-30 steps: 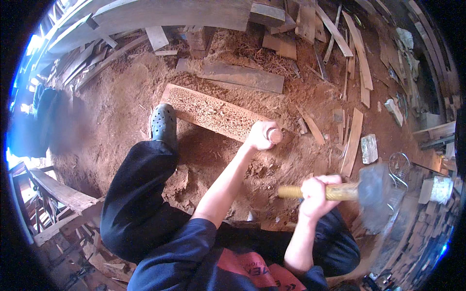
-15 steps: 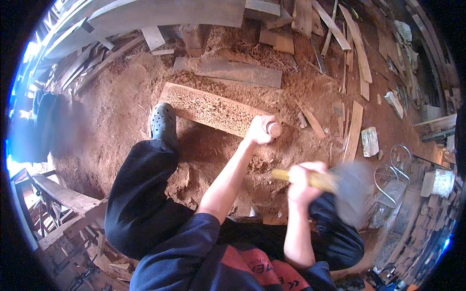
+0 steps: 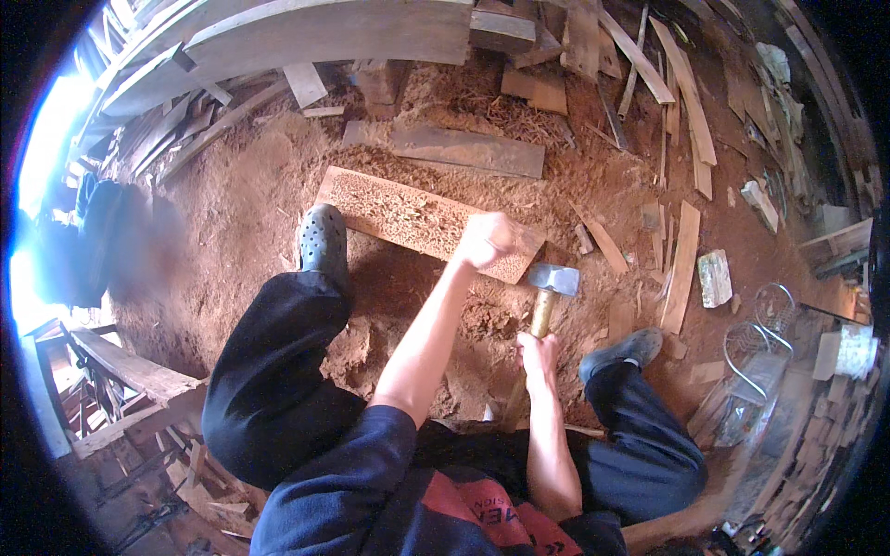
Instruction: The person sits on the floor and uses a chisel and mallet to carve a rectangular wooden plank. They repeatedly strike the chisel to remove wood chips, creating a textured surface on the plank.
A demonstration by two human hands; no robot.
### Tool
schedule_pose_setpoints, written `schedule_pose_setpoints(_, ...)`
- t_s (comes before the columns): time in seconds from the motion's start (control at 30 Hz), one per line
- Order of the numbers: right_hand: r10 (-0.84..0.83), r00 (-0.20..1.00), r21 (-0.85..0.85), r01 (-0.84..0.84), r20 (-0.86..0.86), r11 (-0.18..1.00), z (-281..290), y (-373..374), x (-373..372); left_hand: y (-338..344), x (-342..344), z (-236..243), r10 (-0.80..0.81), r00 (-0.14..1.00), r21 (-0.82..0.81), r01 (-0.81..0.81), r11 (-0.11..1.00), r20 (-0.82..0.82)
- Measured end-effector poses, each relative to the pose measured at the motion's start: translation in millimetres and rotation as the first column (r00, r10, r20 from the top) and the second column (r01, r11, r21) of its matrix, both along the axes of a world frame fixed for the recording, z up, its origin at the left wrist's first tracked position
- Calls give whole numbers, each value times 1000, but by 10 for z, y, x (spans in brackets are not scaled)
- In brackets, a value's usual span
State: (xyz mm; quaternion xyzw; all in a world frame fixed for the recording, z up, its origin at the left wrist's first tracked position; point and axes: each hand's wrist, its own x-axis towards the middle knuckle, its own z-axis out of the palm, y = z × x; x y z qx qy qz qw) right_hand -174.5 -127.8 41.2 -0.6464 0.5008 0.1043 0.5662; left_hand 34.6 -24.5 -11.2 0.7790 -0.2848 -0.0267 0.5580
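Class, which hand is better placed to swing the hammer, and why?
Probably the right hand: it grips the handle of the hammer, while the left hand is closed over the pitted board.

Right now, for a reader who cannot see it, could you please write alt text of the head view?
A person's right hand grips a hammer, its metal head near the right end of a pitted wooden board; the left hand is closed in a fist over the board. Loose planks lie around on brown ground.
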Motion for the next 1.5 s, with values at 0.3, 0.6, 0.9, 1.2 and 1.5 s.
schedule_pose_setpoints(0.3, 255, 952, -63, -268, -168, 961, -568, 38, 129, 394, 180, -68, -179, 808, -655, -301, 693, -561)
schedule_pose_setpoints(0.6, 208, 938, -126, -250, -279, 960, -885, 103, 156, 133, -138, 3, 61, 963, -319, -147, 936, -264)
schedule_pose_setpoints(0.9, 288, 908, -124, -337, -304, 933, -946, -18, 126, -141, -447, 322, 197, 967, -279, -237, 931, -163)
schedule_pose_setpoints(1.2, 251, 921, -14, -267, -297, 964, -790, -37, 94, 248, -113, 858, 246, 775, -500, -580, 643, -582)
schedule_pose_setpoints(1.5, 205, 951, -60, -224, -234, 973, -765, 10, 110, 143, -281, 498, 196, 791, -444, -508, 738, -579)
